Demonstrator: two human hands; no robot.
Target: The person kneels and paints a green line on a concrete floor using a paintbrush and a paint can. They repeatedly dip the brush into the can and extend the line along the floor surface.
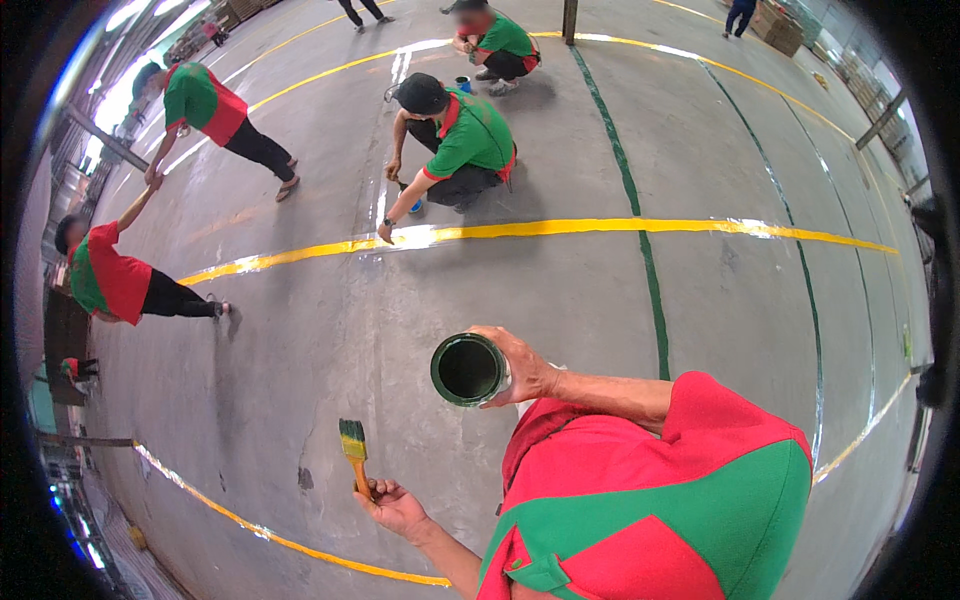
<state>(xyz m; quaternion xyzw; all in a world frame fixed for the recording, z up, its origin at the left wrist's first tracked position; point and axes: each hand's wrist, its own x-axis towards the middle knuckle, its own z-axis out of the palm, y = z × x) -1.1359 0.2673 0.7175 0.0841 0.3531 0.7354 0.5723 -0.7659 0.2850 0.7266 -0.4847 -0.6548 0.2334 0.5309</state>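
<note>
My right hand (525, 365) is closed around the side of an open paint can (433, 372). Its rim is smeared dark green, and the inside looks dark; how much paint it holds I cannot make out. Lower and to the left, my left hand (398, 508) grips a flat paintbrush (354, 453) by its wooden handle, bristles pointing away from me. Dark green coats the bristle tips, with yellowish colour nearer the handle. Brush and can are apart, both held above the grey floor (400, 350).
A yellow line (560, 229) crosses the floor ahead, meeting a dark green line (625, 180). A crouching co-worker (470, 135) reaches to the yellow line; another crouches (505, 40) behind. Two people (205, 105) lean together at left. A post (570, 20) stands far back.
</note>
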